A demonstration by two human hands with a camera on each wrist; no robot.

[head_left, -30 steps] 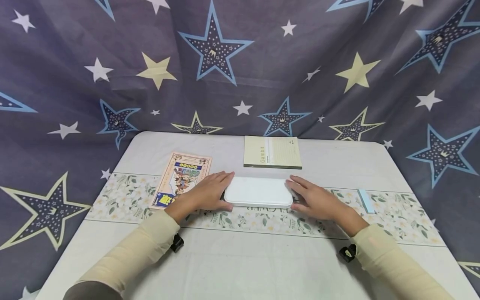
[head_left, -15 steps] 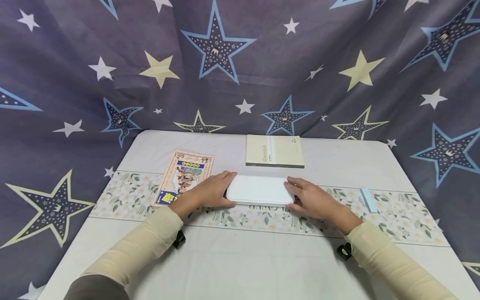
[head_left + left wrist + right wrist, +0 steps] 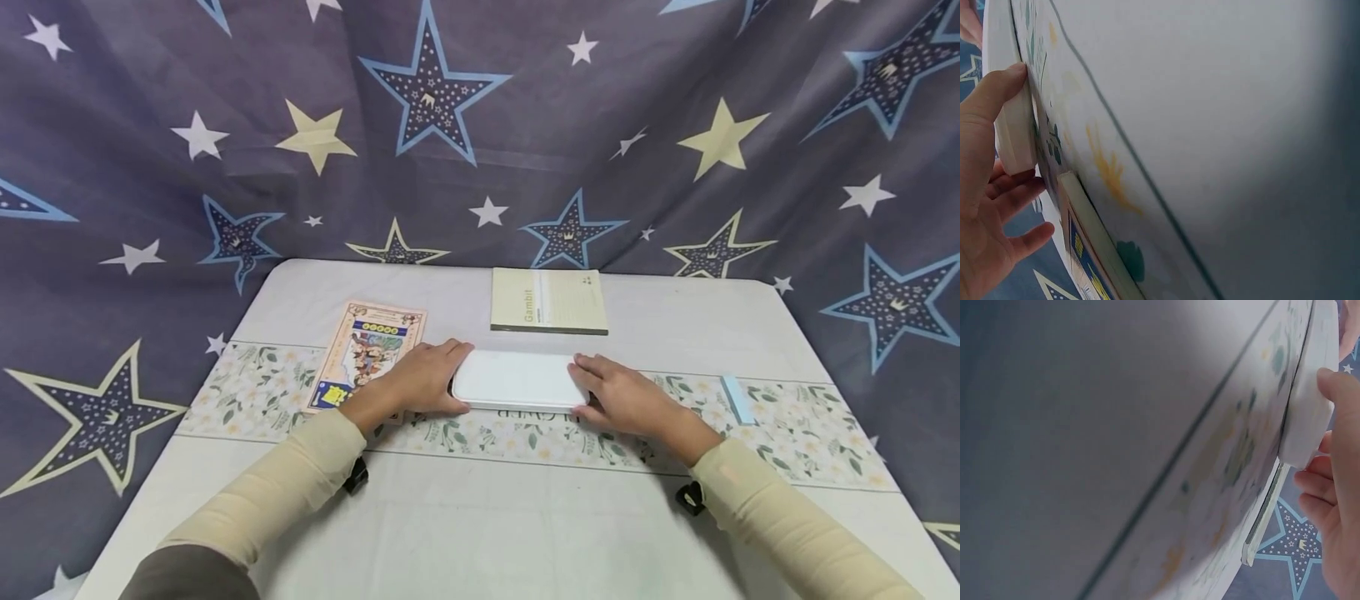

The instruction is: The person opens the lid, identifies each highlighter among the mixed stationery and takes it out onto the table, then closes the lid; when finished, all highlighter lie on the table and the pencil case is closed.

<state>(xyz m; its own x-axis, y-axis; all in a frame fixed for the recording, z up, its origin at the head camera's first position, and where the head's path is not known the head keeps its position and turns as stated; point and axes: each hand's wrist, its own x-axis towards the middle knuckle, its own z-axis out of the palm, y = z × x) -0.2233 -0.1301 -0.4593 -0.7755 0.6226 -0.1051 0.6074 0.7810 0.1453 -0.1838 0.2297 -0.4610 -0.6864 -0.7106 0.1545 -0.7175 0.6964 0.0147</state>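
The white box (image 3: pixel 521 379) lies flat near the middle of the desk (image 3: pixel 480 517), its long side running from left to right, on the floral band (image 3: pixel 262 379) that crosses the cloth. Both hands are clamped on it, one at each end: the left hand (image 3: pixel 427 381) grips the left end and the right hand (image 3: pixel 626 397) the right end. The wrist views show each thumb pressed on the near side of the box, with fingers round at the end and some of them clear of it. Dark lettering on the band, partly covered, shows along the box's near edge. Just to the left is a book (image 3: pixel 375 346) with a pink border and a colourful cover, lying at a slant, its lower right part hidden behind the left hand. Beyond the box, apart from it, a pale yellow notebook (image 3: pixel 550 302) marked "Gambit" lies toward the far edge. A light blue strip (image 3: pixel 738 400) lies well to the right, past the right hand. Cream sleeves (image 3: pixel 262 492) cover the forearms, and behind the desk hangs a dark curtain (image 3: pixel 540 125) printed with stars.
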